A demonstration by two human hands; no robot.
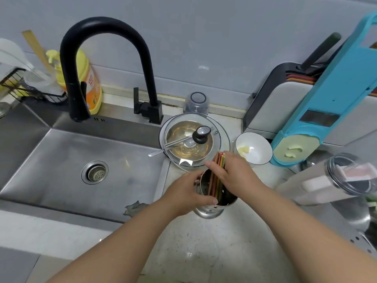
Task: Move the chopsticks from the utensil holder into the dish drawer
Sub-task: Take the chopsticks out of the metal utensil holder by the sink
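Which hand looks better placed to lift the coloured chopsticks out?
The right hand: it already wraps the bundle of coloured chopsticks, while the left hand grips the perforated steel utensil holder, steadying it.

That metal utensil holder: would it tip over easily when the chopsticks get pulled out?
Probably: the utensil holder is tall, narrow and already leans. The left hand grips its side, likely steadying it, while the right hand grasps the chopsticks. Thin perforated steel suggests it is light.
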